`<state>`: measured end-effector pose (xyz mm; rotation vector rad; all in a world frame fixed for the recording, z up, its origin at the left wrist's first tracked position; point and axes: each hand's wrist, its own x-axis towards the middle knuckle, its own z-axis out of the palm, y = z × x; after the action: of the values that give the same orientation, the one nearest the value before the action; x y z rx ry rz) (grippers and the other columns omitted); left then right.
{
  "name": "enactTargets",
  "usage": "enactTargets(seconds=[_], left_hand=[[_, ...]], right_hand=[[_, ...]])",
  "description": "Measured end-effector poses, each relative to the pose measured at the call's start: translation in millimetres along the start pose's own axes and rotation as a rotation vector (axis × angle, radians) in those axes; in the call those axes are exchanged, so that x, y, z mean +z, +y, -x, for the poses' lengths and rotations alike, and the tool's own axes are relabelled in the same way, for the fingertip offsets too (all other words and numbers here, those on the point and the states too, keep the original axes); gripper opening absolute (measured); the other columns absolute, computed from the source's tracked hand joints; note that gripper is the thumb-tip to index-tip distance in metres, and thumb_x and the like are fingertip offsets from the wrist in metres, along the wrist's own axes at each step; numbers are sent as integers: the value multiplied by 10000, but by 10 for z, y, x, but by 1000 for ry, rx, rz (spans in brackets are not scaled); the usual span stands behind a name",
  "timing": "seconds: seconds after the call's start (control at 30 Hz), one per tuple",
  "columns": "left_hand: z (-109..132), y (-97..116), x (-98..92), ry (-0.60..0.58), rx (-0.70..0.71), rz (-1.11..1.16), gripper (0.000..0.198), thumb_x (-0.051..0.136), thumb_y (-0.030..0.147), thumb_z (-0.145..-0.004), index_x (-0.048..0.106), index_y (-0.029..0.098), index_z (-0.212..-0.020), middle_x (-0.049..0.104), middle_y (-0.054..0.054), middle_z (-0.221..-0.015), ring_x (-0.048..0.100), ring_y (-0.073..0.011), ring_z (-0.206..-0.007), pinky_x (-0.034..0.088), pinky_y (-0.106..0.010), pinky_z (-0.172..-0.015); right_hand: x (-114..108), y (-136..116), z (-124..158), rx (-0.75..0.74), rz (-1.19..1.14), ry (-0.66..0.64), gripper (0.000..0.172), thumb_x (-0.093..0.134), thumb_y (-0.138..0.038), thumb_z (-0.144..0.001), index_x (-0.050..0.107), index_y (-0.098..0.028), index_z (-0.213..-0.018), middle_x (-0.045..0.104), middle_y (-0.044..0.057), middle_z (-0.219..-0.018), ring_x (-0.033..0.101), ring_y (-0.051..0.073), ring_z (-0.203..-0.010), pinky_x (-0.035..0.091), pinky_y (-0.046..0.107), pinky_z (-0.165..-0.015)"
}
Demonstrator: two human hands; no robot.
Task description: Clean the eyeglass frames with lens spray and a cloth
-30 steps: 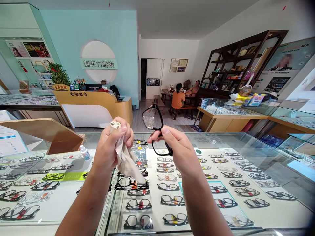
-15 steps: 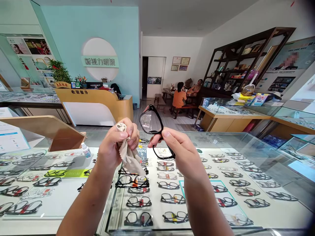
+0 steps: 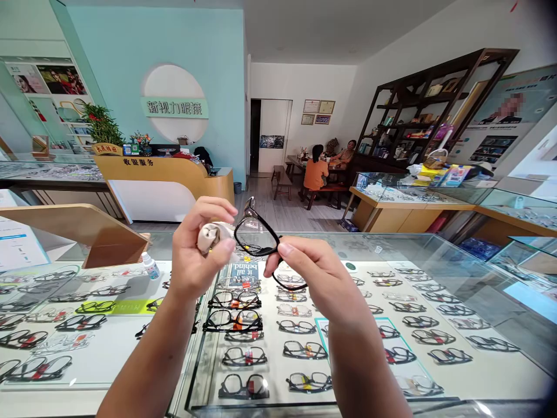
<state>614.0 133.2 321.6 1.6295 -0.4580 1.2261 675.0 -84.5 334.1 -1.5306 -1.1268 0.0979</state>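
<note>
Black-framed eyeglasses (image 3: 257, 253) are held up over the glass counter by my right hand (image 3: 319, 273), its thumb and fingers pinching the frame around the bridge. One lens points up and left; the other hangs lower, partly behind my fingers. My left hand (image 3: 198, 249) curls around a bunched beige cleaning cloth (image 3: 213, 235), close to the left edge of the glasses. Its fingers and thumb are bent towards the raised lens. Whether the cloth touches the lens, I cannot tell.
Below my hands, a glass display case (image 3: 270, 342) holds several rows of spectacles. A small white spray bottle (image 3: 150, 266) stands on the left part. A wooden-edged stand (image 3: 78, 226) rises at the left. Farther back are a cashier desk (image 3: 209, 186) and two seated people (image 3: 316, 171).
My left hand has rolled the cloth up into its palm and opened its fingers towards the glasses. The glasses have tilted and shifted slightly left and down in my right hand.
</note>
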Motion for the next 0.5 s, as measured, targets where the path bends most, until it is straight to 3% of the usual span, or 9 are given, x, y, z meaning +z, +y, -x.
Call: enactTargets(seconds=[0.1, 0.2, 0.33, 0.5], left_hand=[[-31, 12, -85, -210, 185, -168, 591, 960, 282, -697, 698, 276, -1227, 713, -118, -1332, 654, -334, -1265, 569, -455, -998], [-58, 12, -158, -321, 292, -257, 789, 1057, 264, -614, 651, 294, -1289, 719, -131, -1395, 677, -342, -1290, 553, -496, -1078], [-67, 8, -204, -316, 286, -270, 839, 1100, 296, -571, 629, 303, -1265, 765, -122, -1318, 723, -325, -1217, 563, -465, -1020], [-81, 31, -209, -319, 293, -331, 747, 1110, 380, -538, 675, 291, -1139, 802, -111, -1228, 746, -311, -1086, 559, -445, -952]], right_hand=[[-28, -6, 12, 13, 31, -18, 472, 524, -411, -1123, 747, -215, -755, 698, -1, -752, 593, 165, -747, 418, 322, -753], [-57, -15, 26, 32, 87, -14, 469, 541, -385, -1107, 772, -215, -736, 666, -9, -708, 559, 154, -716, 377, 324, -713], [-76, -28, 38, 6, 136, -26, 467, 554, -368, -1094, 794, -220, -722, 661, -15, -676, 525, 142, -673, 353, 330, -693], [-88, -55, 57, 0, 162, -38, 429, 581, -303, -1057, 796, -229, -694, 673, -12, -654, 546, 150, -668, 377, 332, -704]])
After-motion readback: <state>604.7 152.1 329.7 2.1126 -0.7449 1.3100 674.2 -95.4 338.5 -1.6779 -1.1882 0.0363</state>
